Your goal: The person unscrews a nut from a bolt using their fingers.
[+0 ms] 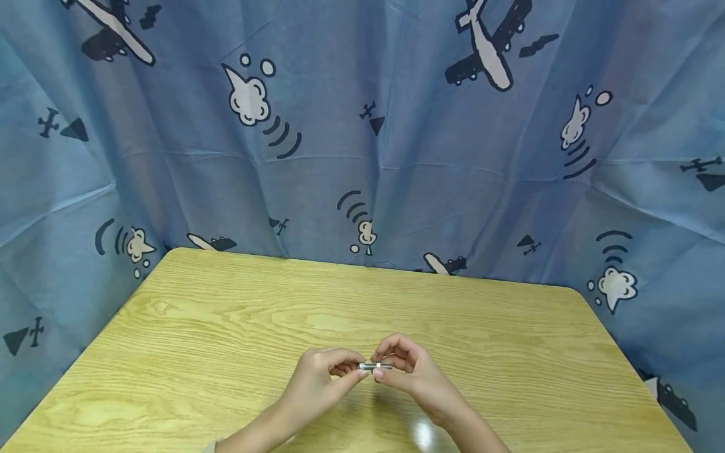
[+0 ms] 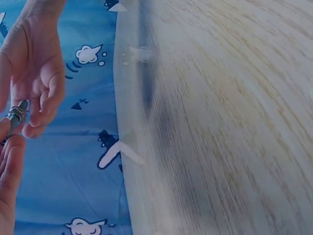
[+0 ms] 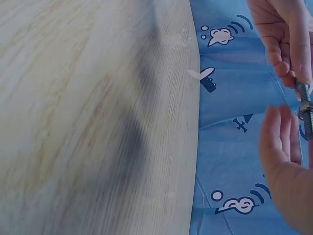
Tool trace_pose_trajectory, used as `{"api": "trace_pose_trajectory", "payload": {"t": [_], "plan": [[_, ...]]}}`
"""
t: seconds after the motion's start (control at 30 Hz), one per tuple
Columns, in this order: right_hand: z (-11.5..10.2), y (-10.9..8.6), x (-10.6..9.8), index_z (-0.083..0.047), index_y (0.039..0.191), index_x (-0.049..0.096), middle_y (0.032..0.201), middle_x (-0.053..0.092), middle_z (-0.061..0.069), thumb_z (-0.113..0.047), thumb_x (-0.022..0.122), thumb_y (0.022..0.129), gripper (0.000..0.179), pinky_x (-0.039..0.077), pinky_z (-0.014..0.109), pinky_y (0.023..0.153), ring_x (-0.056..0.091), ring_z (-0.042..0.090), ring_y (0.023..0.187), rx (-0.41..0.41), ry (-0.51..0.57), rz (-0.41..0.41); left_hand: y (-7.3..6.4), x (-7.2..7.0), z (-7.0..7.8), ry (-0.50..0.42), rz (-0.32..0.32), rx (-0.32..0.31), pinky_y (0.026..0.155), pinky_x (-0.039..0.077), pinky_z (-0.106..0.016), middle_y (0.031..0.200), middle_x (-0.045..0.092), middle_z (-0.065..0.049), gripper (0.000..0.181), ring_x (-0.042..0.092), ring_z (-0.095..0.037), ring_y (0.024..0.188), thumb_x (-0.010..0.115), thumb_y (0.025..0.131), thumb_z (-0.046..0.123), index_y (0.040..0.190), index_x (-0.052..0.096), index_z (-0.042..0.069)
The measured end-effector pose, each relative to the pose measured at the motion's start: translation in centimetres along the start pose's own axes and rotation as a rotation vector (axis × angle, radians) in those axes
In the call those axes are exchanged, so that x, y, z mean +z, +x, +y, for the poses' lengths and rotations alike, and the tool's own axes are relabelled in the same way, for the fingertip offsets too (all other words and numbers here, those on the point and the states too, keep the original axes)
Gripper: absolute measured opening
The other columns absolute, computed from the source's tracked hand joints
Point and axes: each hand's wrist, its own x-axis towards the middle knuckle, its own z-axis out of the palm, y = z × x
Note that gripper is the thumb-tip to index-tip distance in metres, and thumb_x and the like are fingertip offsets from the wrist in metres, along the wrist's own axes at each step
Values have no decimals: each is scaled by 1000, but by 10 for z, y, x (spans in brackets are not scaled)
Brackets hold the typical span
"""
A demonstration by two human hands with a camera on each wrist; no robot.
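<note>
A metal bolt (image 1: 369, 366) lies nearly level above the table, with a nut (image 1: 379, 365) partway along its threads. My left hand (image 1: 324, 377) pinches the bolt's head end between thumb and fingers. Around the nut is my right hand (image 1: 416, 377), its thumb and index fingertips right beside it on the near and far sides. From the right wrist, the right hand (image 3: 288, 166) shows fairly straight fingers, with a gap between them and the nut (image 3: 305, 109). The left wrist view shows the bolt (image 2: 17, 113) pointing toward the right palm, fingers loosely bent.
The wood-grain table (image 1: 226, 314) extends on both sides of the hands and beyond them. A blue curtain (image 1: 317, 126) printed with planes and clouds hangs along its far edge and down both sides. Shadows of the hands fall on the tabletop.
</note>
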Motion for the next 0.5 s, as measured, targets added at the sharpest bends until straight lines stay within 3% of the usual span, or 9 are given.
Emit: {"api": "trace_pose_trajectory", "payload": {"t": [0.17, 0.37, 0.5], "plan": [[-2, 0, -1, -4, 101, 52, 82, 60, 1, -20, 55, 96, 18, 54, 28, 71, 61, 11, 74, 45, -1, -14, 1, 0, 0, -8, -6, -10, 61, 53, -15, 80, 69, -5, 6, 62, -4, 68, 70, 82, 4, 87, 69, 1], [-1, -1, -1, -1, 105, 51, 99, 57, 6, -5, 64, 87, 23, 54, 31, 79, 60, 15, 90, -10, -22, -19, 0, -1, 1, -8, -4, -19, 60, 53, -16, 80, 69, -5, 6, 62, -4, 67, 70, 82, 2, 87, 69, 0], [-1, 0, 0, 0, 107, 50, 92, 61, 5, -14, 57, 94, 20, 55, 30, 75, 62, 14, 82, 13, -21, -38, -1, -1, 1, -12, -6, -21, 60, 53, -16, 81, 70, -5, 6, 62, -4, 68, 70, 82, 3, 87, 69, 0]]}}
